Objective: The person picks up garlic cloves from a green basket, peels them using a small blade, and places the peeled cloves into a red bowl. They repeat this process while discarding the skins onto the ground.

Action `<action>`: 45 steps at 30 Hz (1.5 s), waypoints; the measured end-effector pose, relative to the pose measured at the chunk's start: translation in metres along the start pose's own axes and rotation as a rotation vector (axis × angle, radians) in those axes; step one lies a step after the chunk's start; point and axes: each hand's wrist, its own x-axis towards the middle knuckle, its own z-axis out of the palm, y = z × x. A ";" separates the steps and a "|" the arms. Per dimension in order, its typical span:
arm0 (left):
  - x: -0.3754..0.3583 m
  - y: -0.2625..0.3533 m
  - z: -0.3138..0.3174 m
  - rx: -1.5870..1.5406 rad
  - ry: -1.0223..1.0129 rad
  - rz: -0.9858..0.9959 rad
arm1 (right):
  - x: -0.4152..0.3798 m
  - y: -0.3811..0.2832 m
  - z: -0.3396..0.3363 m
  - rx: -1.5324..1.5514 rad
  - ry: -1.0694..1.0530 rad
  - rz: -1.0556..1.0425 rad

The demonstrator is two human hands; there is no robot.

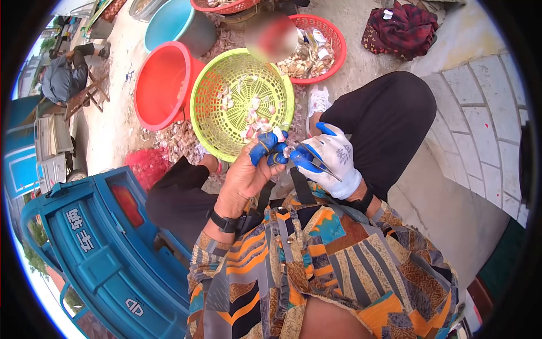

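My left hand (248, 172), with blue covers on its fingertips, is closed in a pinch on a small whitish piece (287, 151) that looks like a garlic clove. My right hand (333, 161) wears a white glove with blue-coated fingers. It grips a thin dark metal tool (322, 163), whose exact kind I cannot make out. Both hands meet just above the near rim of a yellow-green plastic basket (205, 85). Several white and pinkish clove-like pieces (257, 127) lie in that basket.
A red tub (145, 85) and a light-blue tub (164, 28) stand left of the basket. Behind it, a red basket (342, 48) holds pale pieces. Papery scraps (172, 141) litter the ground. A blue vehicle (107, 248) is at left, a brick wall (480, 118) at right. Another person (59, 79) sits far left.
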 end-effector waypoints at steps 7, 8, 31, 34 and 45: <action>-0.011 -0.004 0.010 0.319 0.016 0.040 | -0.004 -0.001 -0.003 -0.034 -0.013 -0.093; -0.011 -0.004 0.009 0.356 0.011 0.061 | -0.005 0.000 -0.003 -0.006 -0.016 -0.076; -0.017 -0.022 0.020 0.479 0.019 0.334 | -0.012 -0.005 -0.001 0.026 0.069 -0.078; -0.021 -0.019 0.023 0.535 -0.012 0.312 | -0.015 -0.003 0.003 0.037 0.061 -0.075; -0.018 -0.028 0.021 0.901 0.172 0.477 | -0.010 -0.009 -0.005 0.096 0.147 -0.134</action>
